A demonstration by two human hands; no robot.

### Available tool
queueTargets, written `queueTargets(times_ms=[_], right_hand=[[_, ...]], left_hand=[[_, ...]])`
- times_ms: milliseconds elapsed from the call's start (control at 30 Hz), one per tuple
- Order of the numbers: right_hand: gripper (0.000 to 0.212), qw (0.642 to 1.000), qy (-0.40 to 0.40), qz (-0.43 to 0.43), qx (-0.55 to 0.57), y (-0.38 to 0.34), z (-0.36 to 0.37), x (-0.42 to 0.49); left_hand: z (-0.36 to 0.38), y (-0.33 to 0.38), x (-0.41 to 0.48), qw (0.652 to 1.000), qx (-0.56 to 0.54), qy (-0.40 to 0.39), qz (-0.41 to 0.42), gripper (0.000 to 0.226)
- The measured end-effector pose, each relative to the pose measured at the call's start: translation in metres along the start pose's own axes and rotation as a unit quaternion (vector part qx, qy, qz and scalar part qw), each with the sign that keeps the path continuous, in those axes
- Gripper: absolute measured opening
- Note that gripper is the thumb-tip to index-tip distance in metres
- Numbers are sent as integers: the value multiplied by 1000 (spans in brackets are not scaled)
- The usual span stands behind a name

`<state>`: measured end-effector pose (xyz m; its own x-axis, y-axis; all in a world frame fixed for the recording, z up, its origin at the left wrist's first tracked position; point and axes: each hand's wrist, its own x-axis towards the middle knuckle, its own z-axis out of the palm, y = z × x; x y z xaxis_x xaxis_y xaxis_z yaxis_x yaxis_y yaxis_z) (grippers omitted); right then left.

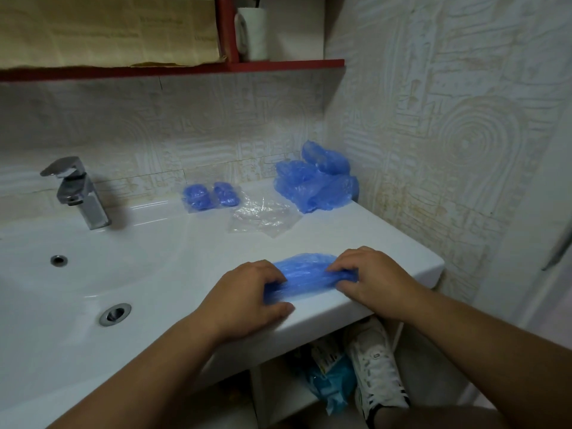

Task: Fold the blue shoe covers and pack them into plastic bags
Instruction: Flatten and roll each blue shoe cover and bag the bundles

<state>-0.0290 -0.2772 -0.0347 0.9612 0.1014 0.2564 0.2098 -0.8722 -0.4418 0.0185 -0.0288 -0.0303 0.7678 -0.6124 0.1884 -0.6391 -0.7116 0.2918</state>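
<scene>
Shoe cover (309, 274), blue and crinkled, lies stretched lengthwise along the front edge of the white tabletop (371, 230), just right of the basin (93, 283). The left hand (247, 295) has its grip closed on the left end, fingers curled over the plastic and thumb lying flat by the tabletop's rim. The right hand (374, 280) pinches the right end, fingertips bent down onto the blue film. Between the two hands the shoe cover is pulled into a long, narrow band.

Farther back on the tabletop an empty clear plastic bag (263, 216) lies flat and wrinkled. Behind it to the left sit two small packed bags (198, 196), each with a blue bundle inside, side by side near the wall. In the back right corner a loose pile of shoe covers (315, 184) leans against the tiles. A chrome tap (77, 190) stands behind the basin. Above, a red shelf (278, 65) carries a white cup (252, 32). Below the tabletop a white sneaker (374, 366) shows beside a blue packet (331, 382).
</scene>
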Motion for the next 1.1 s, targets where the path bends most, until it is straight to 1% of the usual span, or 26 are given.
queueTargets(times_ms=[67, 133, 167, 200, 267, 333, 400, 500, 600, 633, 667, 700, 733, 767, 800, 833, 867, 900, 933, 1033, 1100], right_hand=[[18, 999, 17, 28, 40, 3, 1, 3], [12, 995, 23, 62, 81, 4, 2, 6], [12, 992, 27, 73, 96, 5, 2, 8], [12, 990, 33, 84, 109, 6, 2, 10], [13, 985, 50, 108, 127, 5, 2, 15], [16, 982, 63, 131, 122, 4, 4, 21], [20, 982, 71, 153, 88, 1, 8, 26], [22, 982, 80, 166, 28, -6, 12, 33], [23, 982, 79, 170, -19, -9, 15, 37], [23, 982, 78, 171, -28, -10, 16, 37], [24, 982, 75, 171, -34, -9, 17, 38], [24, 982, 73, 170, -38, -9, 17, 39], [24, 982, 70, 170, -39, -10, 17, 39], [23, 982, 68, 170, -40, -10, 17, 39], [23, 982, 68, 170, -40, -11, 17, 39], [23, 982, 67, 170, -41, -11, 17, 39], [23, 982, 65, 171, -43, -11, 16, 39], [23, 982, 62, 172, -43, -11, 15, 39], [24, 982, 61, 173, -42, -12, 15, 40], [25, 976, 77, 201, -39, -11, 15, 40], [28, 966, 105, 224, -71, -15, 12, 39]], left_hand=[[0, -8, 0, 999, -25, 27, -11, 31], [-2, -15, 0, 995, -65, 57, -55, 12], [-4, -18, 1, 990, -92, 62, -92, 10], [-6, -20, 2, 983, -118, 64, -126, 13], [-9, -22, 6, 972, -149, 65, -171, 17], [-9, -21, 12, 963, -155, 82, -203, 13], [-7, -21, 18, 953, -140, 101, -247, 4], [-5, -26, 25, 938, -118, 139, -294, 10], [-3, -31, 27, 927, -73, 165, -329, 33], [-3, -29, 26, 927, -45, 188, -320, 40], [-1, -25, 24, 934, -18, 220, -281, 44], [0, -19, 23, 948, 0, 241, -210, 48], [3, -12, 21, 967, 11, 223, -125, 54], [6, -4, 19, 985, 21, 163, -45, 62], [8, 3, 18, 996, 39, 84, 10, 69], [10, 9, 17, 997, 65, 4, 28, 71], [14, 9, 16, 994, 89, -55, 25, 71], [16, 9, 16, 990, 102, -92, 10, 71], [17, 8, 16, 988, 106, -112, -6, 72], [19, 9, 14, 984, 121, -131, -26, 75], [21, 9, 13, 983, 126, -132, -29, 75]])
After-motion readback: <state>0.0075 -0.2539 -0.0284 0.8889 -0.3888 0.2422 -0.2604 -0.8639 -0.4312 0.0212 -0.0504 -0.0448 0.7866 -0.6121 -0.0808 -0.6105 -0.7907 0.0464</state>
